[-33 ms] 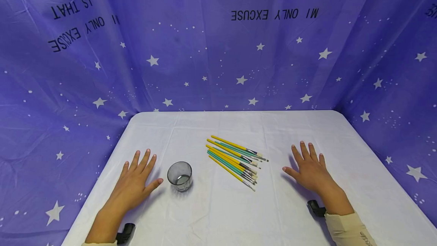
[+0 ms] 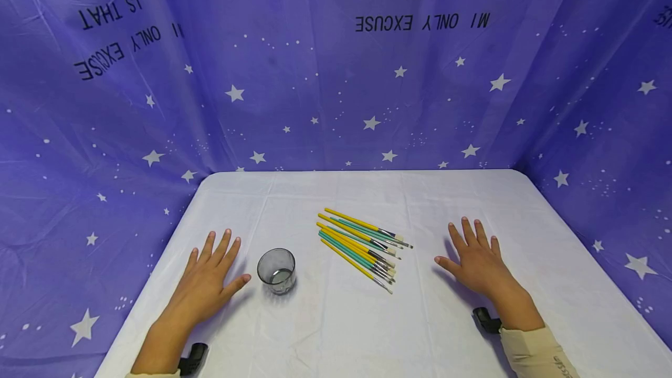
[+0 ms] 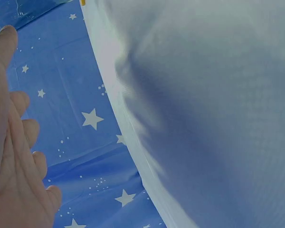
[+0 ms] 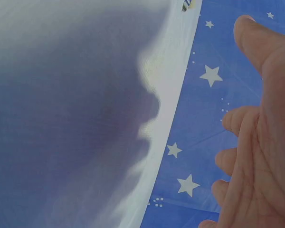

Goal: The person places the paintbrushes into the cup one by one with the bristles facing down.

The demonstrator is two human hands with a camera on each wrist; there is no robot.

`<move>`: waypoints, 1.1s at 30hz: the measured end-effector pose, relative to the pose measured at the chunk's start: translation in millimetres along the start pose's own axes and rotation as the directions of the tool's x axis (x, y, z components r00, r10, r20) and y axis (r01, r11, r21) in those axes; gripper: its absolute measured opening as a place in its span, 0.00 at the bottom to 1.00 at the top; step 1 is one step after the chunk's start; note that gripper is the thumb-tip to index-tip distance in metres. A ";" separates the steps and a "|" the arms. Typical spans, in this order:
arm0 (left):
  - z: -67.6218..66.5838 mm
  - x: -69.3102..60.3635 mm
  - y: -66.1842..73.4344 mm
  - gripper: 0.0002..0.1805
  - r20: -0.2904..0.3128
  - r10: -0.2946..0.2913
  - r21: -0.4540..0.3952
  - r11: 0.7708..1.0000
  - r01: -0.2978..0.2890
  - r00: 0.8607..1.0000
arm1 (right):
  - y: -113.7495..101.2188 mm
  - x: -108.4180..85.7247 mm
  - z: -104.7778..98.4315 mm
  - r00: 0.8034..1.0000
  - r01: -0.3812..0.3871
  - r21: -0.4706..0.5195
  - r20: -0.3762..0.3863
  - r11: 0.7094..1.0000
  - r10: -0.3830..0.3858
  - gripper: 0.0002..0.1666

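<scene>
My left hand (image 2: 203, 284) is held palm down over the left side of the table, fingers straight and spread, holding nothing. Just right of its thumb stands a small clear grey glass bowl (image 2: 276, 267), upright; part of it shows above the thumb in the left wrist view, as bluish glass (image 3: 28, 9). Several paintbrushes (image 2: 358, 246) with yellow or green handles lie fanned out mid-table, bristles to the right. Beyond those bristles, apart from them, my right hand (image 2: 478, 261) is spread out palm down and holds nothing. One brush tip (image 4: 186, 5) peeks into the right wrist view.
A white cloth covers the table (image 2: 367, 331). Purple curtains (image 2: 325, 86) with stars and lettering hang behind it and along both sides. Each wrist carries a black device, the left one (image 2: 194, 359) and the right one (image 2: 486, 321) close to the cloth.
</scene>
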State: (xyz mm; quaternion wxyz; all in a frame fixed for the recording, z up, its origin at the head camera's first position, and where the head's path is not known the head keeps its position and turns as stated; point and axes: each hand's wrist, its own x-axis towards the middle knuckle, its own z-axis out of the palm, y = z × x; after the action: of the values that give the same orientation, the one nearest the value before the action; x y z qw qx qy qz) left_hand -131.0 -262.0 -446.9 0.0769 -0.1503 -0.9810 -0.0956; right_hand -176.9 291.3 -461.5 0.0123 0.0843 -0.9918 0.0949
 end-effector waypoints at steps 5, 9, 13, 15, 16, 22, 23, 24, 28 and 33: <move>-1.7 0.8 1.0 0.44 -0.002 0.002 -0.002 1.000 -0.002 1.000 | -0.3 -0.5 -1.5 1.000 0.002 0.003 0.003 1.000 -0.002 0.56; -2.6 1.0 2.5 0.44 -0.007 0.007 -0.013 1.000 -0.007 1.000 | -1.3 -0.8 -2.7 1.000 0.000 0.010 0.008 1.000 0.000 0.56; -2.1 1.1 4.4 0.44 -0.025 0.020 -0.025 0.999 -0.021 0.999 | -1.5 -0.2 -3.8 1.000 -0.004 0.005 0.008 1.000 0.004 0.55; -1.4 1.4 5.6 0.43 -0.047 0.031 -0.037 0.999 -0.033 0.998 | -1.0 0.5 -4.3 1.000 -0.001 -0.004 0.005 1.000 0.001 0.55; -1.0 1.6 6.5 0.43 -0.060 0.036 -0.044 0.998 -0.038 0.998 | -0.7 1.0 -4.6 1.000 0.000 -0.007 0.005 1.000 0.000 0.55; -0.5 3.8 18.6 0.41 -0.087 0.027 -0.249 0.967 -0.048 0.996 | -2.5 6.5 -8.1 0.999 0.032 0.051 0.005 0.998 -0.032 0.53; -0.2 4.9 21.5 0.40 -0.084 0.025 -0.288 0.956 -0.048 0.996 | -3.3 7.7 -8.9 0.999 0.044 0.064 0.001 0.997 -0.044 0.52; 0.2 6.1 24.5 0.40 -0.077 0.023 -0.325 0.945 -0.047 0.997 | -4.5 8.9 -9.8 0.998 0.057 0.075 -0.005 0.996 -0.057 0.51; 4.3 10.3 34.8 0.40 -0.072 0.029 -0.429 0.901 -0.057 0.997 | -10.5 15.0 -11.8 0.992 0.123 0.096 -0.036 0.988 -0.120 0.46; 11.4 12.5 43.4 0.43 -0.051 0.024 -0.531 0.846 -0.047 0.998 | -19.1 25.4 -14.8 0.977 0.207 0.110 -0.062 0.972 -0.202 0.40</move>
State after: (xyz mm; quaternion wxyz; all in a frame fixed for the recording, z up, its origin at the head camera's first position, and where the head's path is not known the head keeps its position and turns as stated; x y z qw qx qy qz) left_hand -130.7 -215.4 -448.6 0.0550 -0.1817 -0.9114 -0.3652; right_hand -198.6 271.4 -442.4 0.0421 0.1842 -0.9700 0.1527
